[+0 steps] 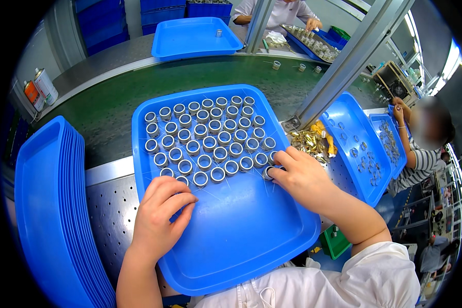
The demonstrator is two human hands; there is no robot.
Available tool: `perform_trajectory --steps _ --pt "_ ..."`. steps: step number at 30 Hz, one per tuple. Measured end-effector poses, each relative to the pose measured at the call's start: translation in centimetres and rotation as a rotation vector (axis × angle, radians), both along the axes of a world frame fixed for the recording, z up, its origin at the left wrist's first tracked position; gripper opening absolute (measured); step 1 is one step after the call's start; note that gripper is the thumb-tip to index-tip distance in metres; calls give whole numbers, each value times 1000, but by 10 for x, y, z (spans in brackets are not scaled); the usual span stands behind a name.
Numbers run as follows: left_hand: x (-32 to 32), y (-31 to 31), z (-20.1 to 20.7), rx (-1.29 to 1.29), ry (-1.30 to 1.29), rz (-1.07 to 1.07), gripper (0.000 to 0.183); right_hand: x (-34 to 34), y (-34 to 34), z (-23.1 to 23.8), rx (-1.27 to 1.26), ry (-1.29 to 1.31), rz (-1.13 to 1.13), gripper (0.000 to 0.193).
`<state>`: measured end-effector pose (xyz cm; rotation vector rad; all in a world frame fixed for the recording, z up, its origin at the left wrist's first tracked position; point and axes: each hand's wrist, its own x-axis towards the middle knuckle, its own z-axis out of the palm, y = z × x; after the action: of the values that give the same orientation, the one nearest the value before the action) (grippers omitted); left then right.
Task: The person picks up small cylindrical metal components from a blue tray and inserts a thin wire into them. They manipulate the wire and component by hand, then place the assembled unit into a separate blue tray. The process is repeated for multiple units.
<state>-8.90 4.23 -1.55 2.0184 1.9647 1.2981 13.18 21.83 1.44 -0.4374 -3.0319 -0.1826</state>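
1. Green belt (pixel 113 128): runs across beyond the work position.
2. Counter (pixel 110 215): perforated metal, showing beside the work tray. A stack of blue trays (pixel 49 174) stands to the left.
3. Work tray (pixel 226 231): blue, raised rim, lying between the person's forearms. Metal rings (pixel 209 149) occupy its far half, open ends up, in loose staggered rows.
4. Left hand (pixel 161 210): at the left end of the nearest rings, fingers curled. The grip is narrow; whether anything is held cannot be told.
5. Right hand (pixel 300 177): at the right end of the nearest rings. The grip is narrow, thumb and finger apparently pinching one ring (pixel 266 175).
6. Handling of rings: best practice, in this assessment, is a light pinch on the outer wall, each ring kept upright and let go only when its base sits flat. Neighbours should not be nudged.
7. Wires (pixel 210 194): fine strands extend from among the rings. Fingers should stay off them, as a snagged strand could bend or tip a ring.
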Motion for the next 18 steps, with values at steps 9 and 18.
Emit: perform_trajectory --steps 9,18 --pt "0 0 -2 -10 5 -1 18 3 3 -7 -170 163 9 13" --pt "0 1 -1 -10 4 -2 17 2 2 -8 -205 246 28 17"
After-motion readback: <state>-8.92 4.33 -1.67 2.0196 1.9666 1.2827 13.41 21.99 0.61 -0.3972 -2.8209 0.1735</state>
